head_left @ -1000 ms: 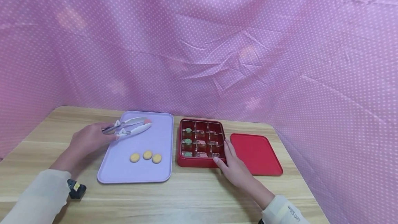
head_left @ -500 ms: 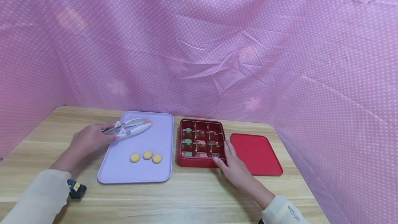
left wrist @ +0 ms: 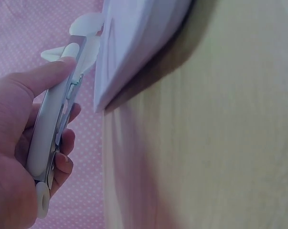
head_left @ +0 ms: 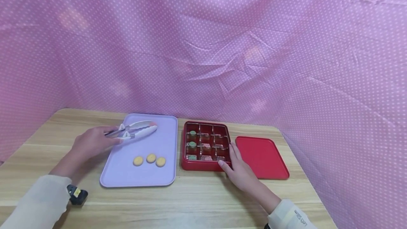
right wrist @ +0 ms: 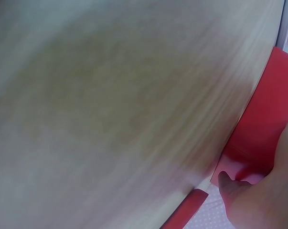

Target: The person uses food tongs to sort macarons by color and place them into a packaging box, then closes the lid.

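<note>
White-and-silver tongs, scalloped ends (spread apart), pink piece at tips

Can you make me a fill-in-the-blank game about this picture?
1. The left hand holds a pair of ____.
2. The number of round yellow pieces on the lilac tray is ____.
3. In the red box, the column nearest the tray holds small pieces coloured ____.
4. In the head view, the red lid lies to the ____ of the box.

Missing words: tongs; three; green; right.

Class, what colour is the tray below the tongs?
The tray is pale lilac, clearest in the head view.
</note>
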Action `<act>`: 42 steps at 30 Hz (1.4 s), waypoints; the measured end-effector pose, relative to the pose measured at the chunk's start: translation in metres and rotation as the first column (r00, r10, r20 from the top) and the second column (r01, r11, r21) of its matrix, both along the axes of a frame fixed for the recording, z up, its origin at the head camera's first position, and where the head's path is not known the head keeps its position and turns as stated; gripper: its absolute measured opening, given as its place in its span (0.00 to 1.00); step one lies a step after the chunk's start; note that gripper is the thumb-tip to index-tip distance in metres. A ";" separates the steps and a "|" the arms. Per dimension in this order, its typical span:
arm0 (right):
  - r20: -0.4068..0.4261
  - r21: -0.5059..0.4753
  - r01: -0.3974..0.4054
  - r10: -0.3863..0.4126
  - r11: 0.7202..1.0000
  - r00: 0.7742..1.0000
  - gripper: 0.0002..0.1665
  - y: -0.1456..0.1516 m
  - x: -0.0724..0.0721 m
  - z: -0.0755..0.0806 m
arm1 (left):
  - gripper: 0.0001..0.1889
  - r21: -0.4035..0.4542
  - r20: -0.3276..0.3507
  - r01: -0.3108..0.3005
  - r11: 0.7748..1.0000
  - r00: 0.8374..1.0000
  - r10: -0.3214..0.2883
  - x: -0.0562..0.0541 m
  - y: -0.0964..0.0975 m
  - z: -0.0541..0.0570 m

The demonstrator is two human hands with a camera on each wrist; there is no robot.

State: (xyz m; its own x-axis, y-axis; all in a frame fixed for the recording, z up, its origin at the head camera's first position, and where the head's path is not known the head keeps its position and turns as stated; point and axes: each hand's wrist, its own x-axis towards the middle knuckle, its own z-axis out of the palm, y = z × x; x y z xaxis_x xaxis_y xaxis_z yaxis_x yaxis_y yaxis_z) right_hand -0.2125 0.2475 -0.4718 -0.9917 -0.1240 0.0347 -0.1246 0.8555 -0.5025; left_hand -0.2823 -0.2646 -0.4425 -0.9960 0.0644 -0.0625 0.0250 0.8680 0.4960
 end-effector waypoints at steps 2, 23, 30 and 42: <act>0.001 0.000 0.000 0.000 1.000 1.000 0.55 0.000 0.000 0.000 | 0.54 0.008 -0.005 0.005 1.000 1.000 -0.005 0.001 0.003 0.001; -0.008 0.013 0.000 0.000 1.000 1.000 0.53 0.000 -0.001 -0.001 | 0.49 0.089 -0.056 0.039 0.995 0.998 -0.034 0.000 0.049 0.028; -0.009 0.015 -0.003 0.003 1.000 1.000 0.52 0.001 -0.001 -0.002 | 0.43 0.048 -0.133 0.097 0.994 0.987 -0.090 -0.008 0.070 0.031; 0.006 0.004 -0.004 0.004 1.000 1.000 0.53 0.000 -0.001 0.001 | 0.38 0.042 -0.181 0.179 0.983 0.969 -0.168 -0.017 0.108 0.038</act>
State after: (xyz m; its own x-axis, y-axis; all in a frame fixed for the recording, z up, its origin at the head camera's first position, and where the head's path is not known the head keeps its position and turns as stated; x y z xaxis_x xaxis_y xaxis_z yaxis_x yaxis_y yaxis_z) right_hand -0.2131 0.2479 -0.4713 -0.9913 -0.1282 0.0283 -0.1251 0.8571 -0.4998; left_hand -0.2997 -0.1568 -0.4049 -0.9643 0.2354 0.1216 0.2639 0.8126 0.5196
